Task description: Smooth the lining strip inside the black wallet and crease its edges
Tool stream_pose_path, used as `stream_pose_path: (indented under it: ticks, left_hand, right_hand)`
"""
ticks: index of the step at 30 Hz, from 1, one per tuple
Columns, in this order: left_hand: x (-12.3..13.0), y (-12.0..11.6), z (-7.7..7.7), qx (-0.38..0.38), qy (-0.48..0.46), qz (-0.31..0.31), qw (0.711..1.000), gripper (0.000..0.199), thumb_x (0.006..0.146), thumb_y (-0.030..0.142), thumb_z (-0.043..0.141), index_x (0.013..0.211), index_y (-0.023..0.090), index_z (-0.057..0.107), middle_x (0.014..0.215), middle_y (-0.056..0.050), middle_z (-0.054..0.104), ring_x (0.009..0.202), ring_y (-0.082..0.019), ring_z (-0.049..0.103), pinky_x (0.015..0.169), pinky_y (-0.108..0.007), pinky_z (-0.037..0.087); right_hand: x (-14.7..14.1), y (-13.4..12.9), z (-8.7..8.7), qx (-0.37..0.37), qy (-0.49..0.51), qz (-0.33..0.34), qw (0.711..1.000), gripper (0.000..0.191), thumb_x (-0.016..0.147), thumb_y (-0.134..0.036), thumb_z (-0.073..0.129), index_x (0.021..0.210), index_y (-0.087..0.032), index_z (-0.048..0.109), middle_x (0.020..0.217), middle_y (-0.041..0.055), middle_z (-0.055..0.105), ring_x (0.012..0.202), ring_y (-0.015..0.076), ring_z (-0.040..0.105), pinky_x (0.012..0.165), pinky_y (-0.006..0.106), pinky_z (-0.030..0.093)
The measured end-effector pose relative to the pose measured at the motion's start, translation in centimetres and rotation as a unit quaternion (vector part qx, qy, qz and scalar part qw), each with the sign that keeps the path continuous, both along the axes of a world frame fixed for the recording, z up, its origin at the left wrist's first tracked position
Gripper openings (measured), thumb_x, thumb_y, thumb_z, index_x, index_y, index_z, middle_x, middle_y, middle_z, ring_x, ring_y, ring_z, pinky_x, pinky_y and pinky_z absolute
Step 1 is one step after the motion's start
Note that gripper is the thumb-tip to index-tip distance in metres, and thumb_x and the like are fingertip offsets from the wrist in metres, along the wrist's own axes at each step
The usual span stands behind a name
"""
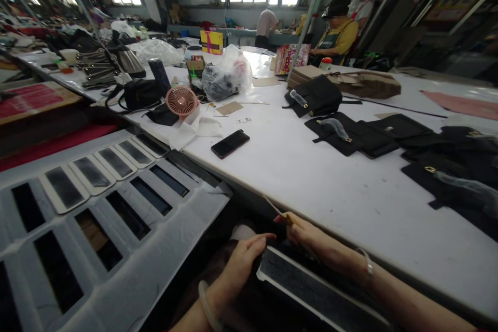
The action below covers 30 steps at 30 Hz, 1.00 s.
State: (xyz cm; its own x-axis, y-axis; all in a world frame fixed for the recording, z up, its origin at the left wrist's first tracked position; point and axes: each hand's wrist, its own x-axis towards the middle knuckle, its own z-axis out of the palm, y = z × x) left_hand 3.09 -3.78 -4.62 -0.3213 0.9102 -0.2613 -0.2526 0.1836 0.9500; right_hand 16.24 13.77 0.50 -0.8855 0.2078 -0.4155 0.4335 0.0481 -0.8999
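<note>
Head view showed a dark panel [311, 288] with a pale rim, just off the near edge of the table [280, 179], on the person's side. Its long axis ran roughly parallel to that edge, from an end beside both hands down toward the lower right. The right hand [302, 233] was nearer the table, close to its edge and on the table side of the panel; the left hand [244, 258] was farther from the table, beside the panel's near-hand corner. The right forearm lay along the table edge, the fingers curled closed round a thin strip [273, 207], its pale tip pointing up and left along the edge. The left forearm rose from below, back of the hand upward, one finger stretched toward the right hand; the other fingers were hidden, so how far they were bent, or whether they gripped the panel, could not be told. On the table lay a phone [231, 143], with a pink fan [181, 100] to its left and black bags [342, 132] to its right. A slotted rack [187, 223] stood left of the table, dark pale-framed pieces [118, 161] lined up on it.
</note>
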Motion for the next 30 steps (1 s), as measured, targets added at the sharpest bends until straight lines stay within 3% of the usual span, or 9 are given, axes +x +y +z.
stream_pose_path:
  ticks: [4, 10, 17, 22, 26, 30]
  left_hand:
    - [-0.2, -0.3, 0.2, 0.009, -0.012, 0.008, 1.000, 0.042, 0.088, 0.038, 0.050, 0.118, 0.014, 0.068, 0.107, -0.007, 0.071, 0.106, -0.026, 0.060, 0.096, -0.035, 0.042]
    - [-0.3, 0.2, 0.7, -0.001, 0.000, 0.002, 1.000, 0.035, 0.083, 0.030, 0.052, 0.102, 0.012, 0.075, 0.082, -0.006, 0.071, 0.081, -0.022, 0.061, 0.072, -0.030, 0.042]
    - [-0.4, -0.1, 0.8, -0.045, -0.009, 0.024, 0.999, 0.036, 0.077, 0.025, 0.054, 0.104, 0.016, 0.075, 0.083, -0.003, 0.071, 0.080, -0.020, 0.058, 0.069, -0.026, 0.043]
    - [0.1, 0.2, 1.4, -0.069, 0.017, 0.041, 0.997, 0.039, 0.072, 0.020, 0.049, 0.099, 0.015, 0.077, 0.072, -0.001, 0.068, 0.071, -0.018, 0.055, 0.060, -0.025, 0.040]
    - [0.2, 0.6, 2.2, -0.051, 0.070, 0.028, 0.996, 0.043, 0.074, 0.017, 0.043, 0.103, 0.013, 0.075, 0.074, -0.001, 0.068, 0.071, -0.018, 0.055, 0.063, -0.025, 0.039]
    - [-0.2, 0.4, 1.6, -0.055, 0.032, 0.017, 0.998, 0.042, 0.074, 0.020, 0.048, 0.106, 0.013, 0.074, 0.075, -0.002, 0.069, 0.074, -0.019, 0.058, 0.066, -0.026, 0.041]
  right_hand:
    - [-2.2, -0.7, -1.1, 0.006, 0.003, 0.006, 1.000, 0.051, 0.082, -0.058, 0.059, 0.110, -0.016, 0.057, 0.095, 0.0032, 0.057, 0.089, 0.0200, 0.050, 0.081, 0.034, 0.039]
    - [-3.1, -1.5, -1.8, 0.019, 0.010, 0.042, 0.999, 0.025, 0.080, -0.035, 0.062, 0.093, -0.014, 0.063, 0.087, 0.0027, 0.061, 0.084, 0.0200, 0.053, 0.078, 0.034, 0.042]
    - [-3.0, -1.3, -1.5, 0.007, 0.015, 0.054, 0.998, 0.021, 0.079, -0.026, 0.055, 0.095, -0.015, 0.062, 0.089, 0.0021, 0.062, 0.085, 0.0196, 0.054, 0.078, 0.033, 0.043]
    - [-3.3, -1.8, -1.9, 0.030, 0.000, 0.060, 0.998, 0.017, 0.074, -0.015, 0.051, 0.089, -0.016, 0.060, 0.083, -0.0008, 0.059, 0.078, 0.0165, 0.052, 0.071, 0.030, 0.041]
    - [-3.4, -2.2, -1.9, 0.051, 0.014, 0.061, 0.997, 0.009, 0.079, -0.014, 0.050, 0.085, -0.018, 0.055, 0.080, -0.0026, 0.056, 0.074, 0.0146, 0.049, 0.069, 0.028, 0.039]
    - [-3.2, -2.2, -1.2, 0.054, 0.013, 0.065, 0.996, 0.017, 0.078, -0.012, 0.049, 0.091, -0.017, 0.059, 0.086, -0.0003, 0.062, 0.080, 0.0162, 0.053, 0.072, 0.029, 0.042]
